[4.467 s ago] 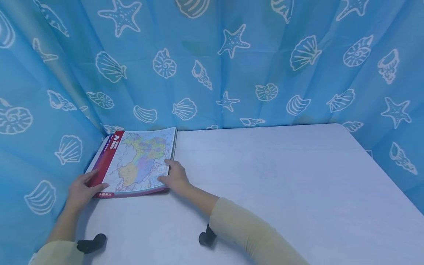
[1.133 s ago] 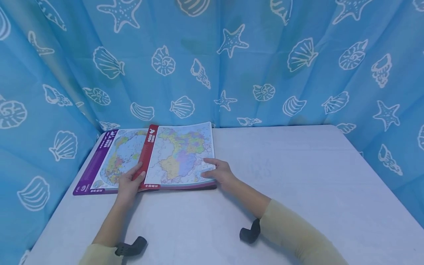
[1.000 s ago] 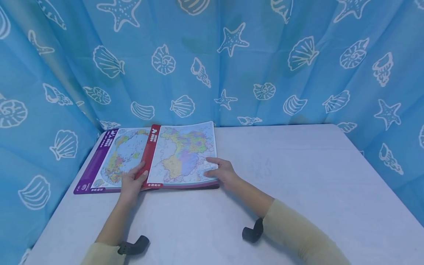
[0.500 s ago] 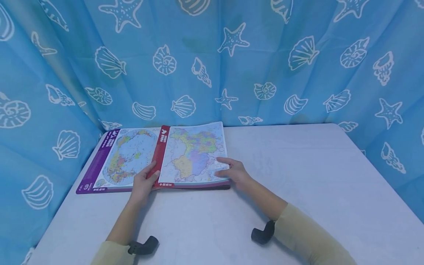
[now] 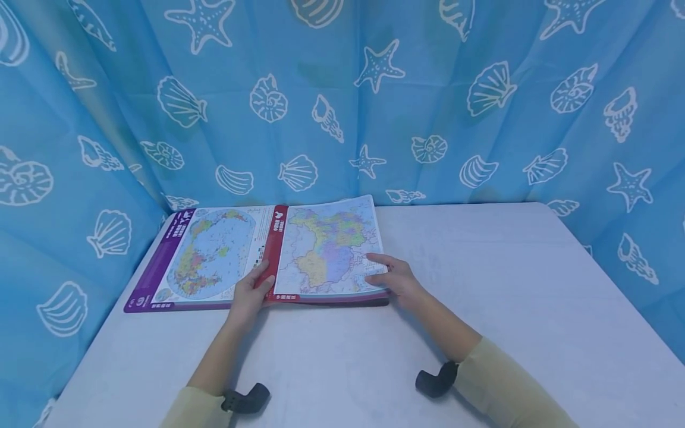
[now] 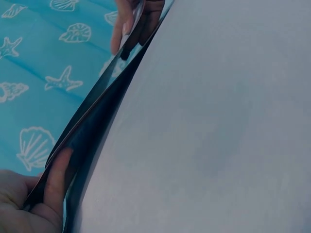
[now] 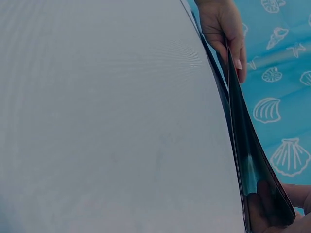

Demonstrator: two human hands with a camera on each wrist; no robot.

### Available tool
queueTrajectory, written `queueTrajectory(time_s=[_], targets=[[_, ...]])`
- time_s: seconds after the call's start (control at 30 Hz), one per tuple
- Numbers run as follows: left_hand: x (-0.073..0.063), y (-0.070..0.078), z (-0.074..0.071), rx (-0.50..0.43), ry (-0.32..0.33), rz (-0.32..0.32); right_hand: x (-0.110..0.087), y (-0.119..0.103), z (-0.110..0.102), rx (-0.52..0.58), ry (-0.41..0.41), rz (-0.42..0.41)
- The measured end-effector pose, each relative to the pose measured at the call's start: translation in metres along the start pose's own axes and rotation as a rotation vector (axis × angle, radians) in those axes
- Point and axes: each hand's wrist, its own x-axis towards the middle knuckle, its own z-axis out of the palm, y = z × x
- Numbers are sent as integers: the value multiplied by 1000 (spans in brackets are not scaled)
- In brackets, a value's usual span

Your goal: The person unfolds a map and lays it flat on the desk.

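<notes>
A map sheet (image 5: 329,244) with a red band down its left side lies over the right part of a purple-banded world map sheet (image 5: 214,252) in the head view. My left hand (image 5: 248,300) grips the red map's near left corner, thumb on top and fingers beneath. At its right edge my right hand (image 5: 398,282) pinches it, thumb and index finger on the printed side. Both wrist views look along the sheets' near edge; the glossy red map (image 7: 243,141) bows up at the right hand (image 7: 262,206), a gap showing under it. The left hand's fingers (image 6: 58,179) reach below the edge.
A table with a white cover (image 5: 508,285) extends to the right and toward me. Blue curtains (image 5: 332,95) printed with shells and starfish hang behind and along both sides. Black devices (image 5: 437,380) sit on both wrists.
Both hands have carried the red map rightward from the left end of the table, exposing more of the purple-banded world map, which stays at the left. The grip looks the same.
</notes>
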Motion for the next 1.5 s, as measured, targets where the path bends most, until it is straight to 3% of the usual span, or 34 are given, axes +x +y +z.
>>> queueTrajectory(time_s=[0.27,0.6,1.03,1.5], targets=[[4,0,10,37,3,-4,0,2,-11,-31,21,-15],[2,4,19,17,-12,-19,-1,7,-21,-85,41,-46],[0,0,20,29,-43,-29,-1,6,-23,43,4,-9],[2,-3,19,10,-48,-21,-6,-7,-28,1,-8,-29]])
